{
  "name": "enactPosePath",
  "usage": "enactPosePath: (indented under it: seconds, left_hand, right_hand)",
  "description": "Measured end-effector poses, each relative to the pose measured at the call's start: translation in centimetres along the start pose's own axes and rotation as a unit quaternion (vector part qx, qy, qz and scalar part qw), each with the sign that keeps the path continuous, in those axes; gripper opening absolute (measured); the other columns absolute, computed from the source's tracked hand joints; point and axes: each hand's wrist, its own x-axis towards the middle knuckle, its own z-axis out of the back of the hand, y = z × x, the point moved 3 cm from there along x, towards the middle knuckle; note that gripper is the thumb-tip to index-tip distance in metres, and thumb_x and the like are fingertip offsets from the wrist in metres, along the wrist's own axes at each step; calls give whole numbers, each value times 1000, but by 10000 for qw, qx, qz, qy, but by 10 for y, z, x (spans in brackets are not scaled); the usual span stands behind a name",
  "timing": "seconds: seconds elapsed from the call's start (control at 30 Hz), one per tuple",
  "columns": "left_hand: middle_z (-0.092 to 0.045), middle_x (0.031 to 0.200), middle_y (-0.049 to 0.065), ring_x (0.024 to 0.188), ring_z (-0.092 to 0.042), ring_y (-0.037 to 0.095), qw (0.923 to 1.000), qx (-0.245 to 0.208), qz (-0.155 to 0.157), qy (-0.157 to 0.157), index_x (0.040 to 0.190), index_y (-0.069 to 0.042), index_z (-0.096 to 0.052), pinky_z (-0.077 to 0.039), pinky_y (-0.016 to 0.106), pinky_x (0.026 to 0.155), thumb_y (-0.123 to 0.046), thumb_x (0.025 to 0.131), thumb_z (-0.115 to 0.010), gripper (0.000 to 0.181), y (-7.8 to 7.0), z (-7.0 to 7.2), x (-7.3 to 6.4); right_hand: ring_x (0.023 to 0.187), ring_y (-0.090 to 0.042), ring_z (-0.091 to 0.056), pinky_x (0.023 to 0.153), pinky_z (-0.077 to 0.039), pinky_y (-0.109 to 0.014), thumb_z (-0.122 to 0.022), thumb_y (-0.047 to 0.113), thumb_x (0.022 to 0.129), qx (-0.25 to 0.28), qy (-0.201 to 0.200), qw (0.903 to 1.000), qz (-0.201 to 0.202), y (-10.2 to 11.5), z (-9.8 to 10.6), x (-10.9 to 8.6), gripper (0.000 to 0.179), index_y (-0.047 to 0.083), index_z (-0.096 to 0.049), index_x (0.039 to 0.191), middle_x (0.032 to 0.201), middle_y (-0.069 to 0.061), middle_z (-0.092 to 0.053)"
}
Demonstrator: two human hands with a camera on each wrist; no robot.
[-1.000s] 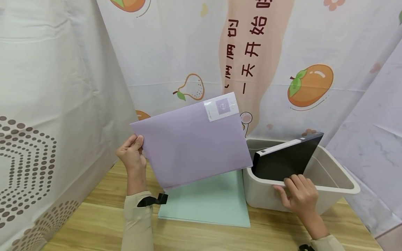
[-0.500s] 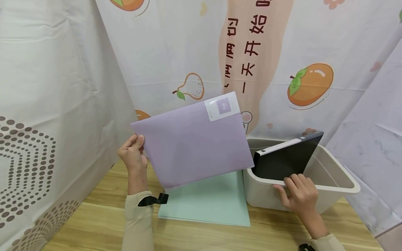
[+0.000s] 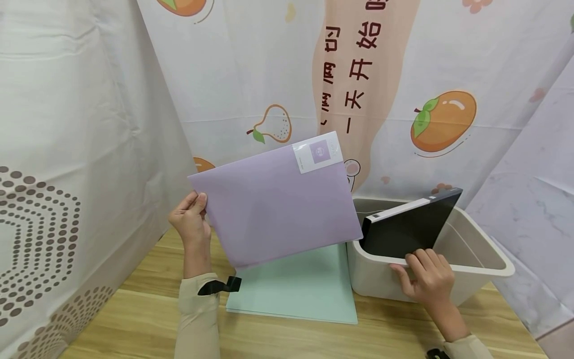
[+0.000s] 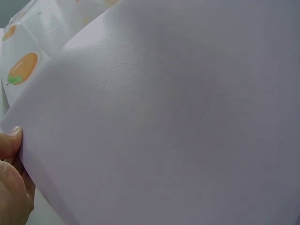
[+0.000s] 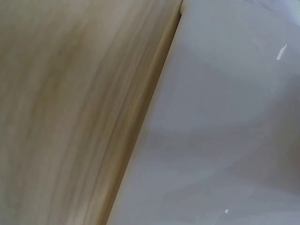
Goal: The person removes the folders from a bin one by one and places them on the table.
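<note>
My left hand [image 3: 192, 222] pinches the left edge of a purple file folder [image 3: 278, 204], thumb on its near face. The folder is held tilted in the air, with a white label [image 3: 317, 152] at its upper right corner. In the left wrist view the folder [image 4: 159, 122] fills most of the picture, the thumb at its edge. My right hand [image 3: 428, 279] grips the front rim of a light grey storage bin [image 3: 486, 271], fingers curled over it. A black folder [image 3: 408, 229] with a white-and-dark spine leans inside the bin. The right wrist view shows the bin's wall [image 5: 201, 126], no fingers.
Flat on the wooden table [image 3: 143, 309] lies a mint green folder or stack [image 3: 305, 294], partly covered from view by the purple folder and close to the bin's left side. Printed curtains [image 3: 233, 75] hang behind the table and at both sides.
The left hand and the purple folder have shifted very slightly to the right. The right hand, the bin and the black folder stay in place.
</note>
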Motion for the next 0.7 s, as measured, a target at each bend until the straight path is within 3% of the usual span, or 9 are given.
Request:
enactPosePath:
  seconds: [0.7]
  left_hand:
    - [-70,59,5,47,-58,10,9998,10,-125,-145,77,3,-79,-48,18,45,18,81,-74,16,-8,12,8]
  right_hand:
    - [46,-29,-33,43,-17,-38,-57,53,100,-20,21,10000,-12,0,0,-1,67,1,-49,59,55,-13,-44]
